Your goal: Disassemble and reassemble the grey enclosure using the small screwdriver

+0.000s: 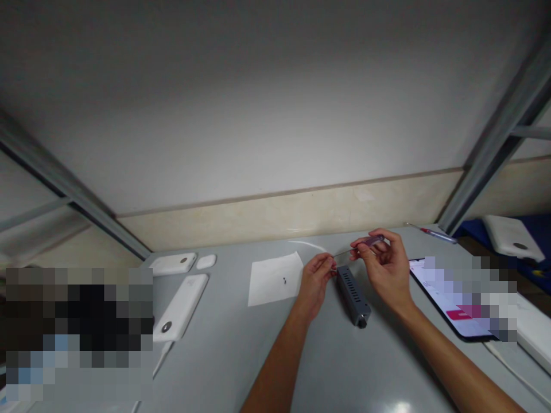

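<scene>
My right hand (383, 272) is closed around the dark reddish handle of a screwdriver (343, 252), whose thin shaft points left. At the shaft's tip, the fingers of my left hand (316, 281) are pinched together. Whether they grip the tip itself or something tiny on it is too small to tell. Just below both hands lies a dark grey, long metal box (353, 295) with a row of slots along its top and a black knob at its near end. My left fingertips are close to its far end; I cannot tell if they touch it.
Left of my left hand, a white paper sheet (273, 280) bears a few tiny dark pieces (284, 281). White power banks (187, 301) lie further left. A lit tablet-like screen (439, 298) is at right, with another screwdriver (437, 233) behind it. Metal posts flank the table.
</scene>
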Demonstrator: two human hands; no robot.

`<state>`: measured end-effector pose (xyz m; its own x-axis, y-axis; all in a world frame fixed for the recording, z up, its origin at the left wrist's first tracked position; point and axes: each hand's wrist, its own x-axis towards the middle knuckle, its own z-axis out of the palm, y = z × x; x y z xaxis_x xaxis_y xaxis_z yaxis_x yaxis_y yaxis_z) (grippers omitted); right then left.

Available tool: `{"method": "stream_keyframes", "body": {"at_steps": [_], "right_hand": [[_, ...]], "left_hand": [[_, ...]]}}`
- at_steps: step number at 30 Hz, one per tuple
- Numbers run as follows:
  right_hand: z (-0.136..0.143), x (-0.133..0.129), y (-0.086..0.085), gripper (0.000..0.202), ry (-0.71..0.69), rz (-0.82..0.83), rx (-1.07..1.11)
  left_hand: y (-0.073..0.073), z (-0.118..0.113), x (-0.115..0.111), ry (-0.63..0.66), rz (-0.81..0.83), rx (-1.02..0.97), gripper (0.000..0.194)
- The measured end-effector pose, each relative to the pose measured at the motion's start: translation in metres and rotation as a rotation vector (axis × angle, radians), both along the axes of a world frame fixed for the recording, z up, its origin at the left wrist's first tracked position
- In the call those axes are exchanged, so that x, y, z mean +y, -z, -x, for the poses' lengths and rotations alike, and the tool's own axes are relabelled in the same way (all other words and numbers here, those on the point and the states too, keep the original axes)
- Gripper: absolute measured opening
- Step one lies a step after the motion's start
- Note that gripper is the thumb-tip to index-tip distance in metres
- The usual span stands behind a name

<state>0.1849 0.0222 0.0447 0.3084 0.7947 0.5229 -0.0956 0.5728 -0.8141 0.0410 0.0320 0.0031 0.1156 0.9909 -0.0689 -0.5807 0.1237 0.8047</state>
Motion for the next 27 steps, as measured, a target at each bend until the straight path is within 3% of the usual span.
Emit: {"method": "stream_keyframes", "body": {"at_steps": [22, 27], "right_hand": [[-0.0019, 0.0017, 0.0001, 0.033, 0.047, 0.041, 0.003], [-0.0052, 0.0013, -0.0015, 0.032, 0.102, 0.027, -0.017]], "left_hand": [[0.0061, -0.0001, 0.0031, 0.018, 0.009, 0.050, 0.047], [0.0052, 0.0017, 0.0006, 0.038, -0.053, 0.083, 0.047]]}}
